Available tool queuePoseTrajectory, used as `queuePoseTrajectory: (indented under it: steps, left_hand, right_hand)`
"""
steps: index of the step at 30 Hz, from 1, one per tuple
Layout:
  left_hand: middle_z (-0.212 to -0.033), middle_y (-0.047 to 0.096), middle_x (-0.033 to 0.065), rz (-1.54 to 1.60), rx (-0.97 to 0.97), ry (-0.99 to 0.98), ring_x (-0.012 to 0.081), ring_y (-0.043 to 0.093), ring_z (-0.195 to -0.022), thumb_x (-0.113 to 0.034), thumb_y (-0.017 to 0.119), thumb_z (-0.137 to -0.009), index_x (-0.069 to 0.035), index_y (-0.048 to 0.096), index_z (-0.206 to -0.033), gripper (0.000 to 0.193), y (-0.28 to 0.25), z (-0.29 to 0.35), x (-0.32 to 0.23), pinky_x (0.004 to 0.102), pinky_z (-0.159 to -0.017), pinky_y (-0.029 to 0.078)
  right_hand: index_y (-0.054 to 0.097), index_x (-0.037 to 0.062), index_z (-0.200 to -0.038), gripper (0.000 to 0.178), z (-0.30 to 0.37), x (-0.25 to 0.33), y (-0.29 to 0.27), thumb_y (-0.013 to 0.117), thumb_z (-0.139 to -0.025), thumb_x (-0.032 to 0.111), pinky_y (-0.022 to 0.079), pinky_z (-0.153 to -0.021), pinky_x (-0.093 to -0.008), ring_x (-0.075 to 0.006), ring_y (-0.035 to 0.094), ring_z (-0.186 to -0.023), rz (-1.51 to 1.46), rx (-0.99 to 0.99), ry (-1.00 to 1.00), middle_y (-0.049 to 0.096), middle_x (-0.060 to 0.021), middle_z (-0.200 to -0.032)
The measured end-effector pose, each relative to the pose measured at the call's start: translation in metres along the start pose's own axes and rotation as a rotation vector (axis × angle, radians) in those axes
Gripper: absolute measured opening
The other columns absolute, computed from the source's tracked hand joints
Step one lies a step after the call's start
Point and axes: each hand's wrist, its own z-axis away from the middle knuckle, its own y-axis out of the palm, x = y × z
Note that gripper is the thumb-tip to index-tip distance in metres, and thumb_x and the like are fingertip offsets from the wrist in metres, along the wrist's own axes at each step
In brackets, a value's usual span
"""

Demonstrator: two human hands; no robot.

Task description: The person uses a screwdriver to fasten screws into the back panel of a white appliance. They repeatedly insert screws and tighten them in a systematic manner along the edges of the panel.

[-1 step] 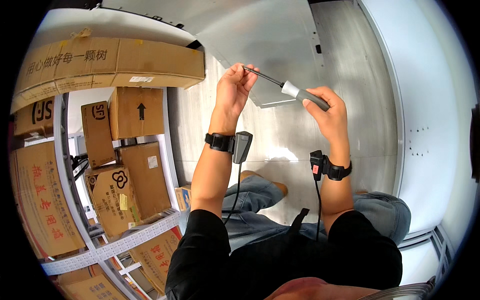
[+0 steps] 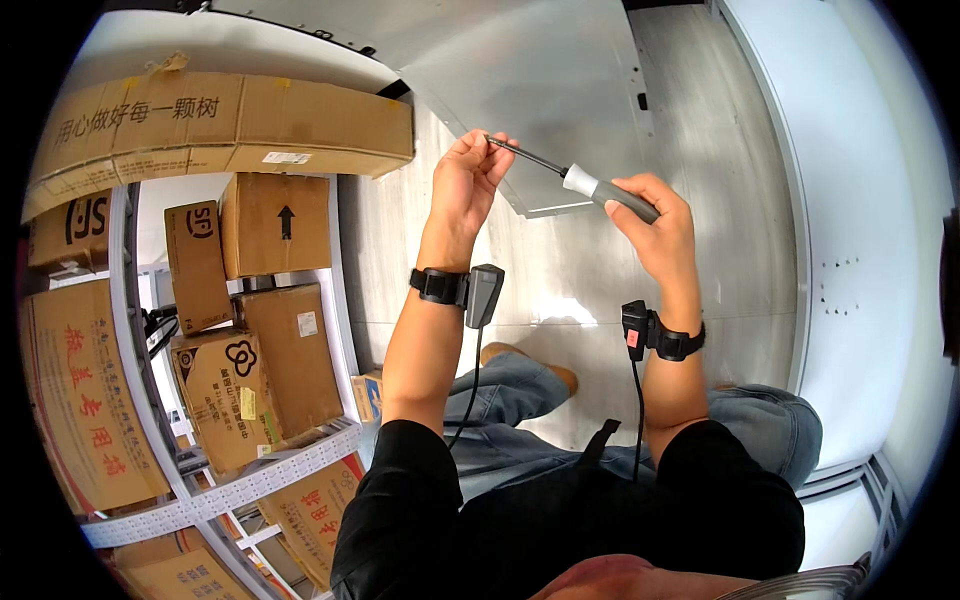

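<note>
A screwdriver (image 2: 582,181) with a grey and white handle and a dark shaft slants between my two hands. Its handle sits in my right hand (image 2: 662,222), with the fingers and thumb closed round the rear end. At the shaft's far end, my left hand (image 2: 468,180) pinches the tip between thumb and fingers. Whether a small part such as a screw is also in that pinch, I cannot tell. Beyond the hands, a large grey metal panel (image 2: 540,90) lies over the floor, its near corner just past the shaft.
Metal shelving (image 2: 270,477) on the left carries several cardboard boxes (image 2: 275,225). A long carton (image 2: 320,130) lies along the far left. To the right rises a white panel (image 2: 850,200) with small holes. Cables hang from the bands on both my wrists.
</note>
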Motion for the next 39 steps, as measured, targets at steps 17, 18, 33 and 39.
queuePoseTrajectory:
  steps: [17, 18, 33, 39]
  left_hand:
    - [-0.096, 0.064, 0.0154, -0.078, 0.086, 0.115, 0.0185, 0.065, -0.082, -0.008, 0.047, -0.094, 0.002, 0.056, -0.094, 0.014, -0.314, 0.083, -0.245, 0.0253, -0.076, 0.056]
    - [-0.095, 0.064, 0.0152, -0.086, 0.087, 0.116, 0.0183, 0.065, -0.081, -0.008, 0.047, -0.094, 0.002, 0.057, -0.094, 0.014, -0.332, 0.077, -0.256, 0.0253, -0.076, 0.056]
    - [-0.087, 0.065, 0.0131, 0.086, 0.101, 0.246, 0.0194, 0.065, -0.071, -0.013, 0.055, -0.091, 0.002, 0.057, -0.093, 0.015, -0.517, -0.127, -0.374, 0.0245, -0.06, 0.055]
    - [-0.094, 0.066, 0.0149, 0.023, 0.179, 0.336, 0.0169, 0.063, -0.075, -0.011, 0.061, -0.086, 0.005, 0.054, -0.111, 0.031, -0.527, -0.174, -0.399, 0.0233, -0.064, 0.048]
  right_hand:
    - [0.063, 0.0033, -0.096, 0.022, 0.095, 0.113, 0.37, 0.07, -0.077, 0.012, 0.041, -0.055, -0.0239, -0.0088, 0.053, -0.06, 0.259, 0.011, -0.28, 0.059, -0.002, -0.07]
    - [0.063, 0.0035, -0.096, 0.022, 0.099, 0.118, 0.395, 0.07, -0.076, 0.012, 0.042, -0.054, -0.0243, -0.0099, 0.054, -0.059, 0.303, 0.003, -0.296, 0.059, -0.0028, -0.069]
    - [0.052, 0.0042, -0.103, 0.034, 0.008, 0.106, 0.733, 0.066, -0.073, 0.009, 0.047, -0.057, -0.0362, -0.0303, 0.06, -0.068, 0.581, -0.131, -0.442, 0.061, -0.0141, -0.085]
    - [0.053, 0.0032, -0.101, 0.034, -0.051, 0.098, 0.779, 0.067, -0.071, 0.01, 0.047, -0.057, -0.0374, -0.0313, 0.059, -0.068, 0.585, -0.241, -0.586, 0.06, -0.0137, -0.088]
